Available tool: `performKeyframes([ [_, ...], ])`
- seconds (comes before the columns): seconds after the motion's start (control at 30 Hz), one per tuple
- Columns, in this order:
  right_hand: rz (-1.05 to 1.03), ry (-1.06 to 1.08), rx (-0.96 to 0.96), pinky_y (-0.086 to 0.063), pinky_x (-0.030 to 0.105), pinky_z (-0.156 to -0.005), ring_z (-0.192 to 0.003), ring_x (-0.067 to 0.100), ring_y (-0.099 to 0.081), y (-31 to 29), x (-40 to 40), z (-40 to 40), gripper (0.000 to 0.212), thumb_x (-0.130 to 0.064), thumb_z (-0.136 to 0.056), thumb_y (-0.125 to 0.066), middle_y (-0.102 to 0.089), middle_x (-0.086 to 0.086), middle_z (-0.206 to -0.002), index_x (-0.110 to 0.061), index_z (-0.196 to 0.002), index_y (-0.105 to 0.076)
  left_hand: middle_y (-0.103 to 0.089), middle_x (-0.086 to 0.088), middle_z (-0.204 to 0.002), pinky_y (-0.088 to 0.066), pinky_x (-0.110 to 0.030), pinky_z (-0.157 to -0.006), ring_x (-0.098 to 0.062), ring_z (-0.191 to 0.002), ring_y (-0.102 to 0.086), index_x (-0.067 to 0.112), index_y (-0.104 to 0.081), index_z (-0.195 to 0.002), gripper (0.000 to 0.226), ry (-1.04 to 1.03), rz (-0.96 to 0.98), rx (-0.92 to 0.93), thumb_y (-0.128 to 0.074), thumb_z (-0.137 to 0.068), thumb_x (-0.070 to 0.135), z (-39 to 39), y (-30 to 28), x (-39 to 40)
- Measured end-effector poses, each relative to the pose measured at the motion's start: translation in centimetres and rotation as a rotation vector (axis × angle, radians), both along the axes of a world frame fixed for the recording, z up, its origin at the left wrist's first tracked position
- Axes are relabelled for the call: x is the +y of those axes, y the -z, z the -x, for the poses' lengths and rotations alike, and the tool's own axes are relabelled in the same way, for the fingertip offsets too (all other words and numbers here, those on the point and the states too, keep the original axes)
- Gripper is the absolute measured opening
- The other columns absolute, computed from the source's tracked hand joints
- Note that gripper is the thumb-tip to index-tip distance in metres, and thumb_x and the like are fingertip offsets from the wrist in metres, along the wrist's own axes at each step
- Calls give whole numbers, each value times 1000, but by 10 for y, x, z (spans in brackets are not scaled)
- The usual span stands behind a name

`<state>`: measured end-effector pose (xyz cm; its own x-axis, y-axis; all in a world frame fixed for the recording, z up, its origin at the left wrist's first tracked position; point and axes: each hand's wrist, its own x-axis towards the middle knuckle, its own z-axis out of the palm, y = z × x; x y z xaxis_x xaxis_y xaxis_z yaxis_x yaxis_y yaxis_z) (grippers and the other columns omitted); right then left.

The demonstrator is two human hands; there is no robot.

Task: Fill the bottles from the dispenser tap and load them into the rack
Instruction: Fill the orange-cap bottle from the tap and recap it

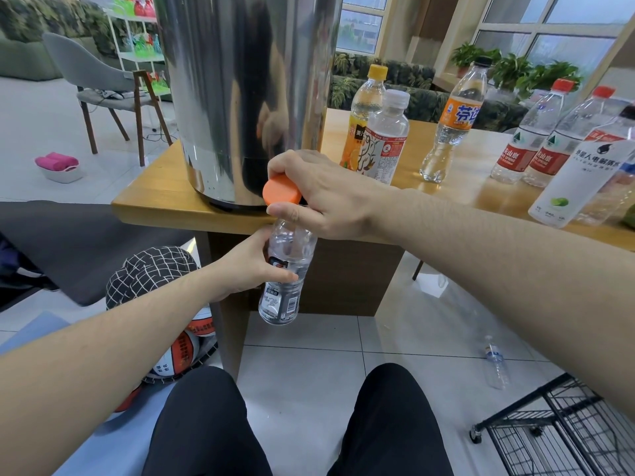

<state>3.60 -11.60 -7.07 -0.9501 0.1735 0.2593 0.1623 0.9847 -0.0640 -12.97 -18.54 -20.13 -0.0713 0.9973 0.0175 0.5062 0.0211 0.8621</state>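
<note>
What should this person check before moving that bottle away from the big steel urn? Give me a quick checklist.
1. Left hand grips the bottle firmly: ok.
2. Bottle upright beneath the table edge: ok.
3. Cap ready in the right hand: ok, pinched between thumb and fingers.
4. Tap closed: cannot tell, the right hand hides it.
5. Bottle full enough: cannot tell, the water level is unclear.
6. Rack within reach on the floor to the right: ok.
</note>
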Motion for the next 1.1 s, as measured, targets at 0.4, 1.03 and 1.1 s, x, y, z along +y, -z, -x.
performKeyframes([
  [0.4, -1, -7, -6, -30, 24, -91, -115, 18, -45, 0, -1, 2, 49, -53, -98, -42, -51, 7, -127, -16, -131, -39, -50, 10, -142, -43, -20, -84, -11, -128, -48, 29, -35, -147, 88, -12, 17, -14, -86, -76, 30, 7, 8, 4],
  [1.03, 18, 31, -21, -31, 25, -91, -116, 14, -42, -2, -3, 1, 49, -53, -100, -44, -49, 5, -129, -18, -132, -37, -45, 13, -136, -36, -29, -99, -7, -123, -42, 28, -33, -148, 86, -8, 7, -8, -84, -79, 24, 1, 1, 1],
  [1.1, 19, 30, -15, -31, 25, -91, -115, 15, -43, -2, -4, 2, 49, -53, -99, -45, -50, 5, -128, -17, -132, -38, -46, 13, -136, -37, -29, -98, -8, -124, -43, 27, -33, -147, 86, -11, 11, -6, -84, -79, 25, 1, 1, 1],
])
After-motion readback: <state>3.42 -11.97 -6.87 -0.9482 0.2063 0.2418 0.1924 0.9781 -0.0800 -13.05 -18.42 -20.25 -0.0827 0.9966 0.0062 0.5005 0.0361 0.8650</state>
